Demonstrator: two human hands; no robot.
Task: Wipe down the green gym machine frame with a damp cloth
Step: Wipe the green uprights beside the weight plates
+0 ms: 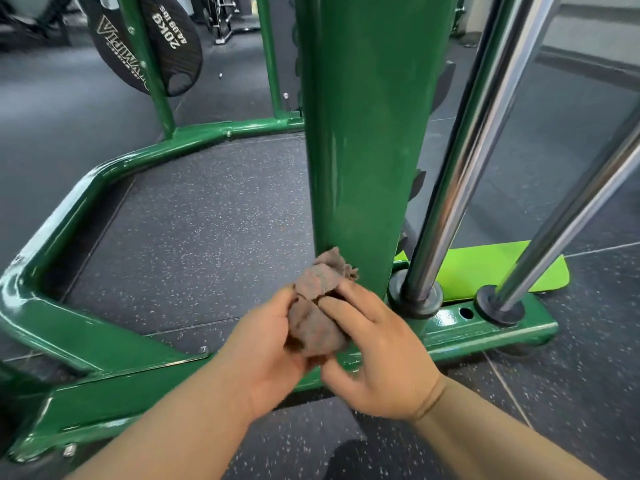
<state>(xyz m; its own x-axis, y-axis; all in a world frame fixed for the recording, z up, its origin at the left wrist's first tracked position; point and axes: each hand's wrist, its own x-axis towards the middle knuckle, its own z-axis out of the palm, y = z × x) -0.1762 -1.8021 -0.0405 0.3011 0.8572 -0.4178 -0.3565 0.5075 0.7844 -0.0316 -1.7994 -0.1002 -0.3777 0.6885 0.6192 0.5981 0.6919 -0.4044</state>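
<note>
A wide green upright post of the gym machine frame (363,133) rises through the middle of the head view from a green base rail. A crumpled grey-brown cloth (317,306) is bunched just in front of the post's foot, its top edge touching the post. My left hand (266,348) grips the cloth from the left, and my right hand (374,344) holds it from the right with fingers curled over it. Both forearms reach in from the bottom of the view.
Two chrome guide rods (464,143) slant up from black collars on the base rail at right. A bright green plate (491,268) lies behind them. A black 20 kg weight plate (145,39) hangs on the frame at top left. Speckled rubber floor (194,237) fills the space inside the frame.
</note>
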